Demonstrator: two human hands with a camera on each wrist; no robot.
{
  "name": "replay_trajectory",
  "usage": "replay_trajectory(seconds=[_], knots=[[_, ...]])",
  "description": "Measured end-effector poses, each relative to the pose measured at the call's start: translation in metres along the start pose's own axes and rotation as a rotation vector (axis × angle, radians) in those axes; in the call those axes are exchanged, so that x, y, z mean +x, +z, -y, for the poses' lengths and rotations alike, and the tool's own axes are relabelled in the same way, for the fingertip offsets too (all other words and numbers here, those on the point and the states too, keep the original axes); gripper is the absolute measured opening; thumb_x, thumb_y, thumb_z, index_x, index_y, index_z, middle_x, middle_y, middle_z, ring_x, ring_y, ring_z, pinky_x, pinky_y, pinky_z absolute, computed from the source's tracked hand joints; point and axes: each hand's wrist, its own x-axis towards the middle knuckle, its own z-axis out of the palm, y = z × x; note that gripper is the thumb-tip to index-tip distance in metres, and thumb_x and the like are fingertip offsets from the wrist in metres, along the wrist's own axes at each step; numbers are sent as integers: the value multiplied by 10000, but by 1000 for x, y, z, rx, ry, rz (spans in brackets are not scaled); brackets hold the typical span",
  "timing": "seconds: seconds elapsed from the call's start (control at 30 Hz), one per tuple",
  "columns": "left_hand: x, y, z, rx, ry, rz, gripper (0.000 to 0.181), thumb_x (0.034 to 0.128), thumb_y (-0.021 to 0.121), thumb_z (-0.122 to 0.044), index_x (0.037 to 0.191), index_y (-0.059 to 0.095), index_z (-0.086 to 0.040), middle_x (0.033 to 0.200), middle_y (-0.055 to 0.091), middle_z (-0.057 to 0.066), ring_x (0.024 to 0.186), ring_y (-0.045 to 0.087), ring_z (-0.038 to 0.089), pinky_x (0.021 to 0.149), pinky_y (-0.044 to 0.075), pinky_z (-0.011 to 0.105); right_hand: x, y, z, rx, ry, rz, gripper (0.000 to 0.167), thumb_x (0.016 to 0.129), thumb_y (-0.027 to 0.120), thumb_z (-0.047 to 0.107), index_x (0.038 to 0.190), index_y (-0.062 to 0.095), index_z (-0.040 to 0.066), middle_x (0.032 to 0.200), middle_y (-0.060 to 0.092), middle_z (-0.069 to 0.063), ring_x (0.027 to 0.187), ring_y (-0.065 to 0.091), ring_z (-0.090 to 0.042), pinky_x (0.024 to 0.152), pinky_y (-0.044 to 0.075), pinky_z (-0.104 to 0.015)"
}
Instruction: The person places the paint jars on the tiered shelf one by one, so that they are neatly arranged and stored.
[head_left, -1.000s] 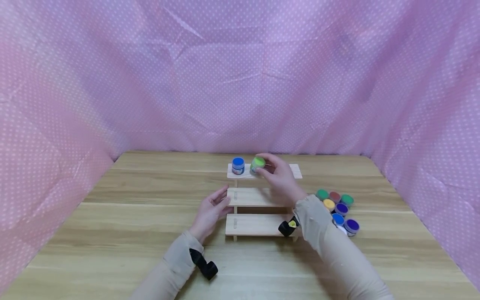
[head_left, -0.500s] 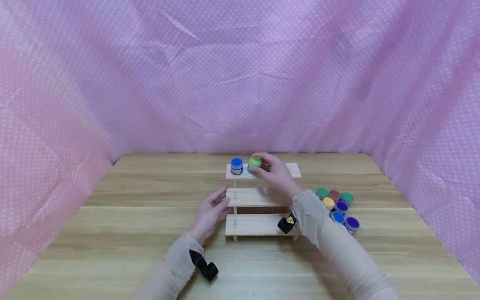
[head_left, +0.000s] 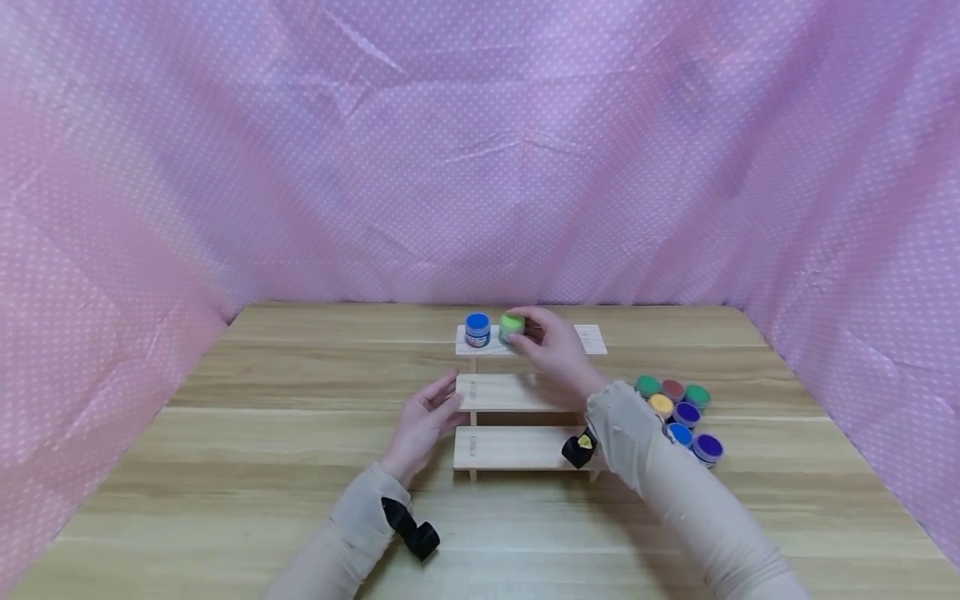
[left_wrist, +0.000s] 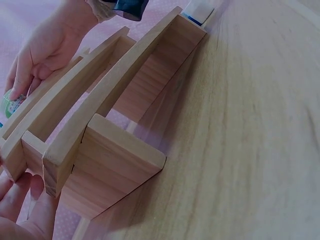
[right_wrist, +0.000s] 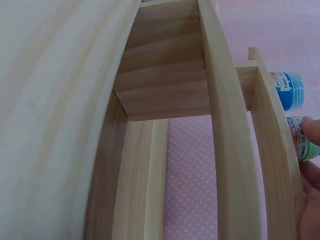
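A small three-tier wooden step shelf (head_left: 525,448) stands on the table. My right hand (head_left: 558,350) pinches a light green paint jar (head_left: 512,327) between thumb and fingers, upright on the top tier. In the right wrist view, the green jar (right_wrist: 302,137) meets the top board beside a blue jar. That blue-lidded paint jar (head_left: 477,331) stands at the tier's left end, a small gap from the green one. My left hand (head_left: 420,423) holds the left end of the middle tier. Fingers of the left hand (left_wrist: 25,207) bend around the board's end in the left wrist view.
Several paint jars with green, red, yellow, purple and blue lids (head_left: 686,414) are grouped right of the shelf, partly hidden by the right sleeve. Pink dotted cloth (head_left: 480,167) hangs behind the wooden table (head_left: 262,433).
The green jar has shifted slightly left on the top tier, nearer the blue jar, with my right hand still around it. My left hand stays at the shelf's end.
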Motion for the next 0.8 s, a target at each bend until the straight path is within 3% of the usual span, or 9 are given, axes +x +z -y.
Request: replay_trajectory(seconds=[0.37, 0.8], knots=[[-1, 2, 0, 3, -10, -11, 492, 946, 531, -19, 1420, 401, -35, 1418, 449, 218, 1144, 582, 256, 935, 519, 393, 1, -7, 1, 79, 120, 74, 371, 877, 659, 71, 1239, 576, 76, 1199, 618, -127, 1136, 597, -250, 950, 517, -298], [-3, 5, 1, 17, -12, -11, 495, 954, 526, -36, 1430, 389, -37, 1429, 441, 207, 1176, 561, 275, 938, 514, 400, -2, -8, 3, 100, 128, 73, 376, 867, 672, 79, 1232, 581, 80, 1185, 627, -117, 1124, 604, -242, 952, 514, -291]])
